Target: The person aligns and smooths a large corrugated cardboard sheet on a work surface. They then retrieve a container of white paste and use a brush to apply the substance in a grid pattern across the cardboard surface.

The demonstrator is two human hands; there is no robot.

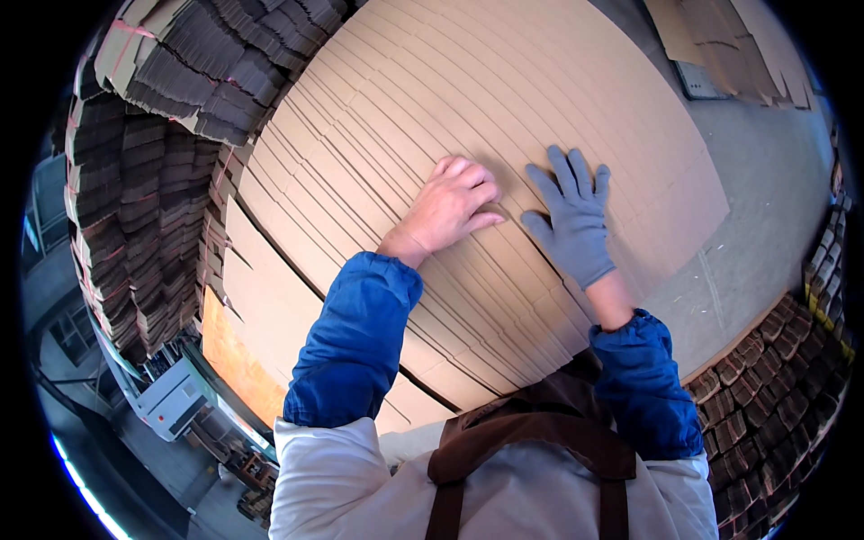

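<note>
A wide spread of brown cardboard sheets [360, 135] lies in front of me, overlapping like shingles, with their creased edges running diagonally. My left hand [450, 205], bare below a blue sleeve cover, rests on the middle of the sheets. Its fingers are curled inward and closed, and whatever may be under them is hidden. To its right, my right hand [574, 216] wears a grey glove. That hand is open, fingers spread flat on the sheets, holding nothing. A dark gap between sheets runs just below and between the two hands.
Tall stacks of bundled cardboard [144, 207] stand close on the left. More bundles [765, 396] sit at the lower right. Flat cardboard pieces [724, 45] lie at the far right above the grey floor [765, 189]. A white machine [175, 400] stands at the lower left.
</note>
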